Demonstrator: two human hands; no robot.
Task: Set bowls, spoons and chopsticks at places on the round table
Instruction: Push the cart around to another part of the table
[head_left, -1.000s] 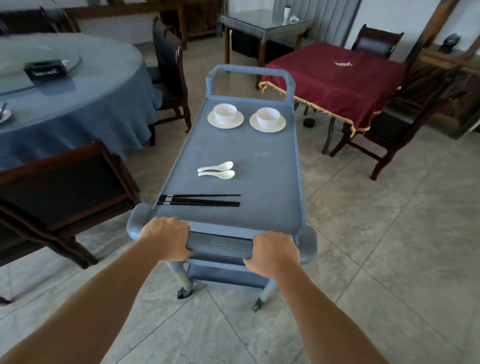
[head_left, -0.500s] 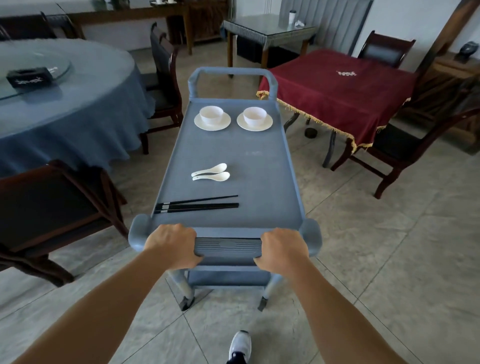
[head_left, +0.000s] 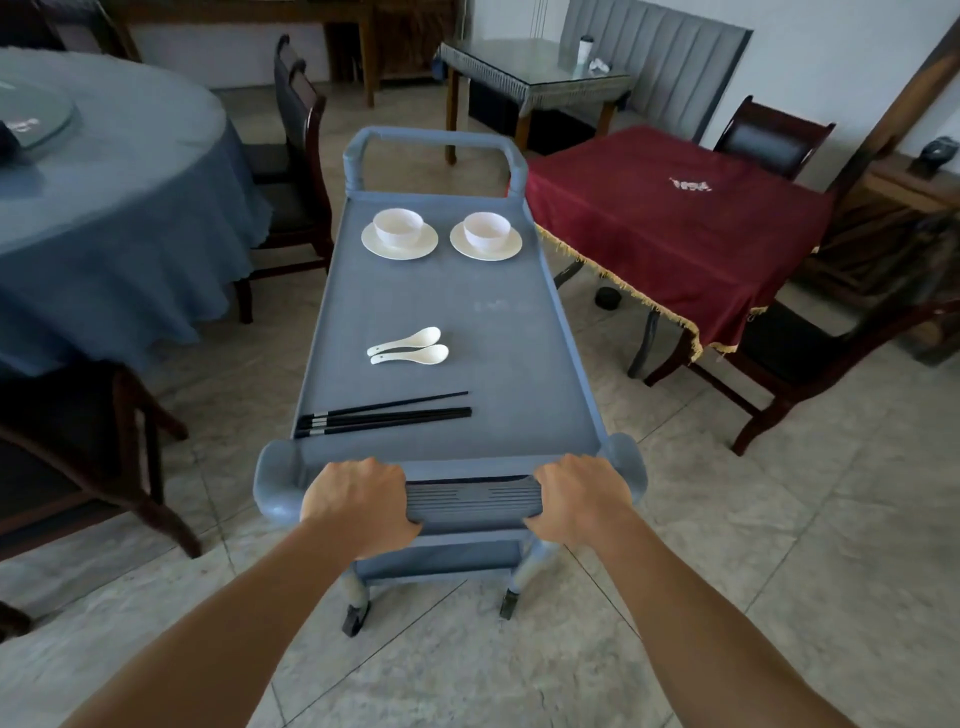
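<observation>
A blue service cart (head_left: 498, 332) stands in front of me. My left hand (head_left: 358, 501) and my right hand (head_left: 579, 496) both grip its near handle (head_left: 470, 501). On the cart's top, at the far end, two white bowls sit on saucers, one on the left (head_left: 398, 227) and one on the right (head_left: 486, 230). Two white spoons (head_left: 408, 346) lie side by side in the middle. Black chopsticks (head_left: 382, 414) lie across the near end. The round table with a blue cloth (head_left: 104, 208) is at the left.
Dark wooden chairs stand beside the round table, one near left (head_left: 78, 457) and one farther back (head_left: 298, 156). A square table with a red cloth (head_left: 670, 228) and its chair (head_left: 831, 353) are close on the right. A glass-topped table (head_left: 530, 73) stands beyond. The floor is tiled.
The cart has rolled forward past the round table with both hands on its handle. The near left chair has slid back toward the left edge of view.
</observation>
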